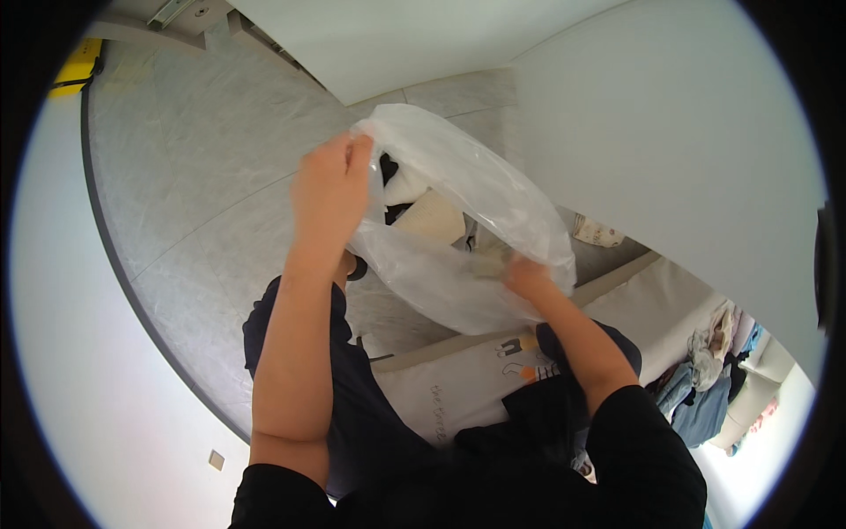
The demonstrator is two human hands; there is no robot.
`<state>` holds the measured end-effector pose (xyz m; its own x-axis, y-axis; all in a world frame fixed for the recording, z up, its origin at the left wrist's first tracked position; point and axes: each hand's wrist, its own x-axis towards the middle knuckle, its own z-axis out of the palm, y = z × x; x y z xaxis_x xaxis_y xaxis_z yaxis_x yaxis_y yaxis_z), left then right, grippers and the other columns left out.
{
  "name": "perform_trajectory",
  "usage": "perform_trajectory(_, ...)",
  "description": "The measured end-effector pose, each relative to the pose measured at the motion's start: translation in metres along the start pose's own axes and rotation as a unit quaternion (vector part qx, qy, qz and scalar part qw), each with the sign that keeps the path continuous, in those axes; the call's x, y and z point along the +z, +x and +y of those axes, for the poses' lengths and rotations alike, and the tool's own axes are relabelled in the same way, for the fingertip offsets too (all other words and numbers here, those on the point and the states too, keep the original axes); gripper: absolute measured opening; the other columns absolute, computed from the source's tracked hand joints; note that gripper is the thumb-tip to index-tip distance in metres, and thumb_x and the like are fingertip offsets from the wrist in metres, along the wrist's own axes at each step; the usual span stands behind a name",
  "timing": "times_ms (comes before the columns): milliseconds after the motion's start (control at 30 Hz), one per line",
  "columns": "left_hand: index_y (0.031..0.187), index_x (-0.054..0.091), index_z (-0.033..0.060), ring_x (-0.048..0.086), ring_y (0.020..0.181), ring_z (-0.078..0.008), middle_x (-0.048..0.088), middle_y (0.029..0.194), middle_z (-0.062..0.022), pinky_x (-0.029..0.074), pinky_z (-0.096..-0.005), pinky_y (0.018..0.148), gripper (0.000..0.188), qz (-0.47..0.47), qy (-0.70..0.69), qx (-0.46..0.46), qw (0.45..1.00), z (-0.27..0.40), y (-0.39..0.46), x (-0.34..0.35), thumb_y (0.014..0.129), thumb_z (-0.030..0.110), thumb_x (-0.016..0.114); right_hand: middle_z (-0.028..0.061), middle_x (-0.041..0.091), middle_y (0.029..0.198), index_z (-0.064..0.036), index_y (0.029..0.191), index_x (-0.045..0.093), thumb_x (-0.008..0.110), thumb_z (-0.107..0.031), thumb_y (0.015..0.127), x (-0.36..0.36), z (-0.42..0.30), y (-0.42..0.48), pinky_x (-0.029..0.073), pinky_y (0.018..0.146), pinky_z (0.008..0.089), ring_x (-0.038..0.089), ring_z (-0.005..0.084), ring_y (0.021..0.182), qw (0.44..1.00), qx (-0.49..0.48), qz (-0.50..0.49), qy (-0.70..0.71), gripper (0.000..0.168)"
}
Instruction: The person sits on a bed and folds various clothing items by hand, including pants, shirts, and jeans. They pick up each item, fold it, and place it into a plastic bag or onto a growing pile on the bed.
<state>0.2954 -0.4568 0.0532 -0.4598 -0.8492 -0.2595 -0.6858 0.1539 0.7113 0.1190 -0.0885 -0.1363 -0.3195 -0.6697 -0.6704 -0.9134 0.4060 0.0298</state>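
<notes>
A large translucent white plastic bag [476,172] hangs with its wide mouth spread between my hands. My left hand [337,178] grips the bag's rim at the upper left, fingers folded over the film. Near the opposite side of the mouth, my right hand [529,274] is blurred and partly behind the film, so what it grips is unclear. A blurred pale yellowish thing [490,261] is beside its fingers. Through the opening show a cream-coloured cloth item [433,218], white fabric [403,185] and some black pieces; whether these lie inside the bag or beneath it cannot be told.
Beneath me is a light fabric-covered seat [429,390] with printed figures. Folded or heaped clothes [704,390] lie at the right. A white panel [648,132] stands at the upper right, and a patterned item [595,231] is below its edge. Grey tile floor [218,165] stretches leftward.
</notes>
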Motion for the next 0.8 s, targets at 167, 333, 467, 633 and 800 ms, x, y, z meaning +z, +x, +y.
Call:
perform_trajectory(167,0.072,0.057,-0.0019,0.054,0.060,-0.0335,0.056,0.064,-0.0178,0.041,-0.0399,0.057,0.042,-0.032,0.031,-0.021,0.999,-0.008,-0.010,-0.016,0.090,0.035,0.049,0.0126,0.067,0.101,-0.009,0.091,0.072,0.069,-0.040,0.071,-0.153,0.028,-0.031,0.031,0.103,0.0433,0.057,0.0280,0.107,0.942,-0.058,-0.230,-0.239,0.037)
perform_trajectory(333,0.068,0.054,-0.0033,0.049,0.055,-0.0307,0.052,0.059,-0.0177,0.039,-0.0390,0.055,0.044,-0.115,-0.013,0.008,0.993,-0.014,-0.020,-0.008,0.090,0.035,0.050,0.0123,0.067,0.093,-0.010,0.091,0.070,0.069,-0.040,0.071,-0.151,0.035,-0.006,0.045,0.087,0.0449,0.059,0.0273,0.101,0.958,-0.014,-0.206,-0.199,0.036)
perform_trajectory(467,0.066,0.052,-0.0036,0.044,0.051,-0.0274,0.049,0.056,-0.0169,0.036,-0.0381,0.052,0.044,-0.121,-0.029,-0.021,0.992,-0.007,-0.022,-0.010,0.090,0.033,0.050,0.0120,0.065,0.093,-0.005,0.097,0.065,0.060,-0.026,0.082,-0.128,-0.048,0.039,0.049,0.079,0.0436,0.059,0.0301,0.098,0.995,-0.060,-0.054,0.056,0.026)
perform_trajectory(633,0.071,0.054,-0.0041,0.039,0.049,-0.0182,0.044,0.053,-0.0122,0.032,-0.0335,0.049,0.039,-0.114,-0.061,-0.057,0.990,0.011,-0.017,-0.010,0.090,0.030,0.052,0.0121,0.065,0.085,-0.007,0.094,0.066,0.056,-0.023,0.084,-0.066,-0.138,0.131,0.049,0.077,0.0422,0.062,0.0317,0.088,0.898,-0.260,0.220,0.279,0.022)
perform_trajectory(800,0.075,0.056,-0.0047,0.037,0.048,-0.0156,0.041,0.051,-0.0104,0.031,-0.0325,0.048,0.037,-0.115,-0.073,-0.056,0.989,0.011,-0.009,-0.006,0.091,0.029,0.052,0.0120,0.068,0.091,-0.010,0.088,0.071,0.050,-0.025,0.083,0.028,-0.150,0.136,0.050,0.077,0.0428,0.064,0.0313,0.090,0.963,-0.215,-0.149,0.059,0.026)
